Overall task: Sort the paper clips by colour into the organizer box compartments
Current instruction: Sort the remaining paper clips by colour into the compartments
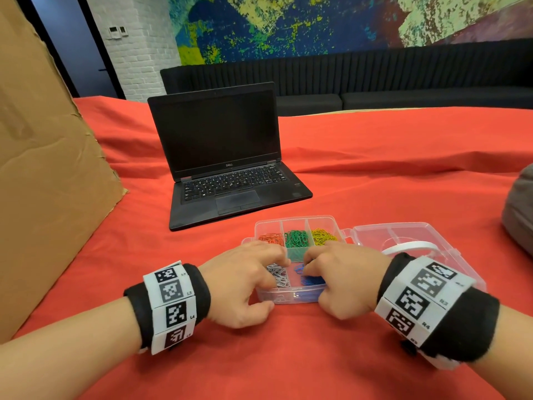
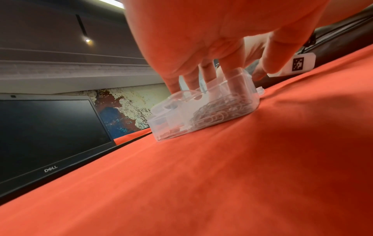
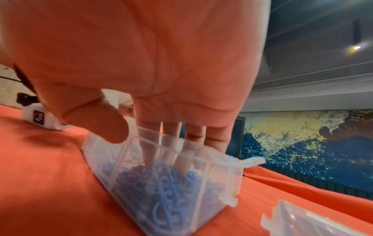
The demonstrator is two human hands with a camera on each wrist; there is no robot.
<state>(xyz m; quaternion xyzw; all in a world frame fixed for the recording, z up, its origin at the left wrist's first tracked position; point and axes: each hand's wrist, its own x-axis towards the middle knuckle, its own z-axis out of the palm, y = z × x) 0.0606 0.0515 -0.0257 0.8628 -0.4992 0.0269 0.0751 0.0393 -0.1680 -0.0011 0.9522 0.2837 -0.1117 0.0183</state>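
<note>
A clear organizer box [image 1: 288, 297] sits on the red cloth with its lid [image 1: 403, 233] folded open to the right. The back row holds orange clips [image 1: 271, 238], green clips [image 1: 297, 241] and yellow clips [image 1: 321, 236]. Silver clips [image 1: 278, 277] and blue clips [image 1: 311, 281] fill the front row. My left hand [image 1: 256, 272] reaches its fingers [image 2: 210, 71] down into the silver clips [image 2: 218, 111], thumb apart outside the box. My right hand [image 1: 328, 272] dips its fingers [image 3: 181, 153] into the blue clips [image 3: 165, 183], thumb against the front wall. Neither hand plainly grips a clip.
An open black laptop [image 1: 227, 157] stands behind the box. A big cardboard sheet [image 1: 43, 168] leans at the left. A grey cushion [image 1: 519, 209] lies at the right edge. Red cloth [image 1: 288, 359] covers the surface in front of the box.
</note>
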